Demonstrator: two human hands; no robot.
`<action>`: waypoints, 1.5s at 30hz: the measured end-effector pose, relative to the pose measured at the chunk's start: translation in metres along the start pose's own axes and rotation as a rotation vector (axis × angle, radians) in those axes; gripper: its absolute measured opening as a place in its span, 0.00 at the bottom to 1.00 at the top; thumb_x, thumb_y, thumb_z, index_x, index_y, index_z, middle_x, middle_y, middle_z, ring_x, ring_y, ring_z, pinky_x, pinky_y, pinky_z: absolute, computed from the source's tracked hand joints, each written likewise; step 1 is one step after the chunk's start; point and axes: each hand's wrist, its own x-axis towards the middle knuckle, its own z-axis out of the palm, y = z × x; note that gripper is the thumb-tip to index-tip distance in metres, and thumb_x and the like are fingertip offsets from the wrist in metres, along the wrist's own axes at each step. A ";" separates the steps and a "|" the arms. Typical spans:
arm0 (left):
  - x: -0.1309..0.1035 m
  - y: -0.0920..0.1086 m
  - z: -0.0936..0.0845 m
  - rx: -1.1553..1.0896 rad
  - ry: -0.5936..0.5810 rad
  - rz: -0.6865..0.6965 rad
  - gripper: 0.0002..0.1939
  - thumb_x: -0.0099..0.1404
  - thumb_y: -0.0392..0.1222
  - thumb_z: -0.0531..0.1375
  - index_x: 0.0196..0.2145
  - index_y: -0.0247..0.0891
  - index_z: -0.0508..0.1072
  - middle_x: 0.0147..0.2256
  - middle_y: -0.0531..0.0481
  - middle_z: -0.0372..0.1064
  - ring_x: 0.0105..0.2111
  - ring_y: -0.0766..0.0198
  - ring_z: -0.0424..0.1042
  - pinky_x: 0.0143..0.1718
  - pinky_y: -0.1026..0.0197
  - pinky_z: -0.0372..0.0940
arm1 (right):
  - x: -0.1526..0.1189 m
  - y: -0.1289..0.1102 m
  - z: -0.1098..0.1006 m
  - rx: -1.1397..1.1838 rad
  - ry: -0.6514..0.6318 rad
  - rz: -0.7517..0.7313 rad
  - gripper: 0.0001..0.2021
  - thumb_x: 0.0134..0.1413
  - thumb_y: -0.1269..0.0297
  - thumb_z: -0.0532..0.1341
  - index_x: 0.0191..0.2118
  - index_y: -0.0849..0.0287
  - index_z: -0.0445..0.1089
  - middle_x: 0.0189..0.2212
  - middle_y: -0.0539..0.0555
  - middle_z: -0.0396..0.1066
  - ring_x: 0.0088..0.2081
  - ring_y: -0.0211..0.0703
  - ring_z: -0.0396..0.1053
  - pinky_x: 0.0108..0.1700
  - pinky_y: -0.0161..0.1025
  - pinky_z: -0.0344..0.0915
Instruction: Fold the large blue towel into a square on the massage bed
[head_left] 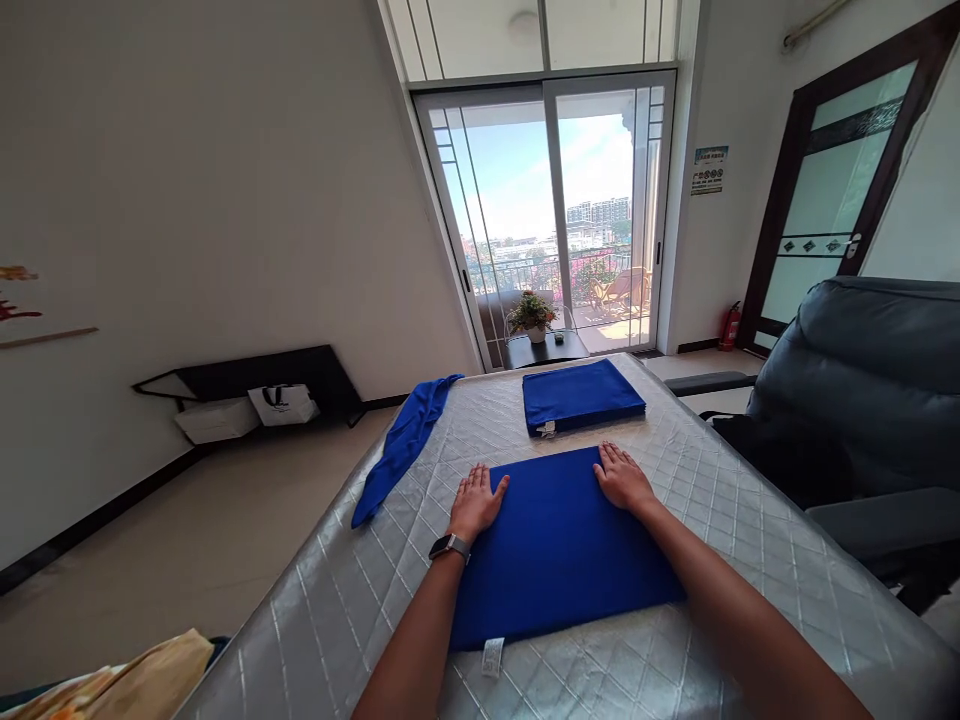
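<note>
A blue cloth [566, 540], folded into a flat rectangle, lies before me on the quilted silver mattress [750, 560]. My left hand [478, 500] rests flat near its far left corner, fingers stretched out; a watch is on that wrist. Near the far right corner, my right hand [622, 477] lies flat with its fingers extended. A white tag [492, 657] sticks out from the cloth's near edge. Just beyond is a stack of folded blue cloths [581, 392], also showing a tag. Another blue cloth [409, 445] lies crumpled along the mattress's left edge.
A dark padded armchair [877, 380] stands close on the right. Patterned fabric [150, 685] shows at the lower left. Past the mattress are a small black table [546, 350] with a potted plant [534, 315] and a sliding glass door [555, 220]. A black rack [262, 375] lines the left wall.
</note>
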 end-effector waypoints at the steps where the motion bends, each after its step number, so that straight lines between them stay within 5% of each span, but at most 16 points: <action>1: 0.002 0.002 -0.003 0.005 -0.008 -0.006 0.45 0.73 0.64 0.35 0.71 0.22 0.50 0.72 0.35 0.42 0.72 0.52 0.43 0.71 0.49 0.42 | 0.000 0.000 0.000 0.000 -0.003 0.000 0.34 0.70 0.54 0.39 0.74 0.70 0.45 0.74 0.58 0.40 0.74 0.45 0.38 0.72 0.44 0.35; 6: 0.015 0.037 -0.019 0.020 0.004 -0.030 0.46 0.72 0.65 0.37 0.69 0.21 0.56 0.69 0.26 0.51 0.70 0.40 0.50 0.69 0.39 0.45 | 0.001 0.000 -0.001 -0.006 -0.008 0.004 0.34 0.70 0.54 0.39 0.74 0.69 0.44 0.74 0.57 0.41 0.74 0.44 0.37 0.73 0.44 0.35; 12: -0.001 0.159 0.001 -0.056 0.088 0.295 0.40 0.75 0.61 0.32 0.71 0.34 0.56 0.71 0.42 0.50 0.72 0.56 0.48 0.71 0.52 0.45 | 0.000 0.000 -0.002 -0.020 -0.033 -0.002 0.34 0.70 0.55 0.39 0.74 0.71 0.43 0.75 0.59 0.39 0.74 0.46 0.37 0.72 0.45 0.36; 15: -0.013 0.188 0.016 -0.094 0.104 0.368 0.39 0.75 0.60 0.31 0.71 0.35 0.56 0.71 0.43 0.51 0.72 0.57 0.47 0.71 0.52 0.44 | 0.000 0.001 -0.003 -0.028 -0.030 -0.017 0.34 0.71 0.55 0.38 0.74 0.70 0.43 0.75 0.58 0.38 0.74 0.45 0.36 0.72 0.43 0.36; 18: -0.012 0.165 0.021 -0.109 0.109 0.316 0.40 0.75 0.62 0.31 0.71 0.36 0.55 0.71 0.41 0.51 0.72 0.55 0.47 0.71 0.48 0.45 | 0.001 0.001 -0.002 -0.022 -0.020 -0.001 0.34 0.71 0.54 0.39 0.74 0.70 0.43 0.75 0.58 0.40 0.74 0.46 0.38 0.72 0.44 0.36; 24: -0.007 0.046 0.011 -0.058 0.081 0.085 0.42 0.74 0.63 0.34 0.71 0.29 0.53 0.72 0.35 0.47 0.72 0.49 0.45 0.71 0.45 0.44 | 0.001 0.001 0.001 -0.020 -0.007 0.014 0.34 0.70 0.54 0.38 0.74 0.69 0.44 0.75 0.58 0.40 0.74 0.43 0.37 0.72 0.43 0.35; 27: -0.012 0.012 0.009 -0.046 0.078 0.033 0.42 0.74 0.63 0.34 0.71 0.27 0.52 0.72 0.35 0.45 0.72 0.49 0.44 0.71 0.46 0.44 | -0.001 -0.001 0.000 -0.044 -0.003 0.010 0.34 0.70 0.55 0.38 0.74 0.69 0.44 0.74 0.59 0.41 0.74 0.43 0.38 0.72 0.43 0.35; 34: -0.015 0.009 0.013 -0.046 0.074 0.023 0.44 0.73 0.65 0.33 0.72 0.28 0.50 0.72 0.36 0.43 0.73 0.49 0.43 0.71 0.47 0.44 | -0.013 -0.018 -0.015 -0.104 0.029 -0.014 0.33 0.69 0.60 0.41 0.73 0.74 0.46 0.74 0.64 0.42 0.74 0.49 0.36 0.72 0.48 0.24; 45: -0.017 0.007 0.008 -0.017 0.083 0.017 0.45 0.73 0.65 0.34 0.71 0.27 0.51 0.72 0.35 0.44 0.72 0.49 0.45 0.70 0.49 0.45 | -0.047 -0.014 -0.002 -0.009 -0.040 0.060 0.36 0.70 0.50 0.38 0.74 0.70 0.42 0.75 0.59 0.37 0.74 0.47 0.35 0.72 0.48 0.33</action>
